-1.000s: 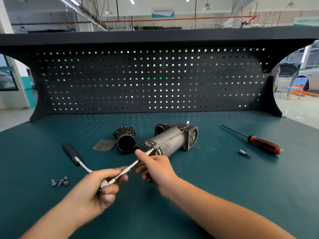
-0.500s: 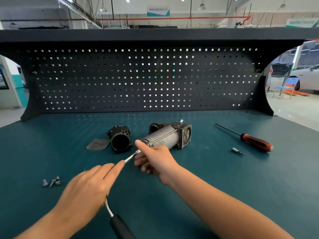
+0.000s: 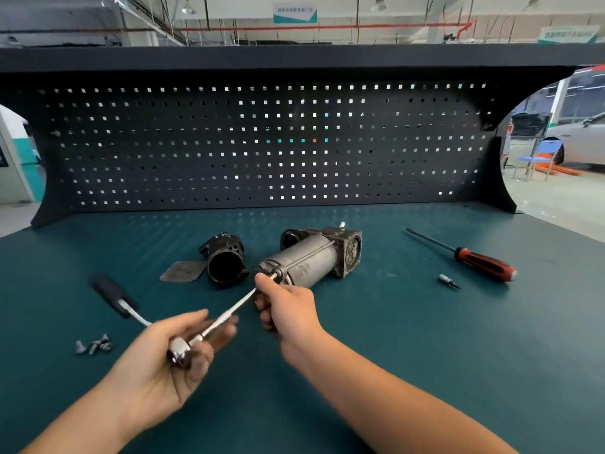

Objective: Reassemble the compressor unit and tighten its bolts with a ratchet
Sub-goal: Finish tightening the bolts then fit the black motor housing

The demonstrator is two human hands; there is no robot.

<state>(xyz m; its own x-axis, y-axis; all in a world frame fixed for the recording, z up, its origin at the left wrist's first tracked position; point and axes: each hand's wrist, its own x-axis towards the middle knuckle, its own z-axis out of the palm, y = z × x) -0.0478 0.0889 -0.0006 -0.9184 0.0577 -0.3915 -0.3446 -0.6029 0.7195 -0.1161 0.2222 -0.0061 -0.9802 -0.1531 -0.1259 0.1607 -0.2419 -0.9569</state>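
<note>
Moved since half a second ago: the ratchet handle (image 3: 111, 294) has swung from pointing down at the person to pointing out to the far left. The left hand (image 3: 157, 365) has rolled palm-up with it, while the compressor (image 3: 309, 260) lies where it did.
Left grip: it cradles the ratchet head (image 3: 179, 349) in the palm, with thumb and fingers loosely curled about it.
Right grip: the right hand (image 3: 291, 312) pinches narrowly on the far tip of the extension bar (image 3: 229, 311).
Task's thing: the compressor lies on its side at mid table (image 3: 425, 355), just beyond both hands. The bolt (image 3: 274, 276) sits on its near end, and the bar's tip appears seated on it.
Key relation: the bolt lies forward and right of the ratchet head, a bar's length off, with the right hand much the nearer.
Axes: the bar runs near-left to far-right, roughly in line with the compressor's long axis. The handle stands crosswise to the bar.
Pointing: the compressor's round end faces the hands and its square flanged end points far-right.
Step, as a judgement: this bolt is being tightened, and the next swing should turn about the bar's axis.
Risk: if the bar tilts, the tip may slip off.
Nearby: a loose housing (image 3: 226, 260), a flat plate (image 3: 181, 271), spare bolts (image 3: 95, 344) and a screwdriver (image 3: 484, 262).
</note>
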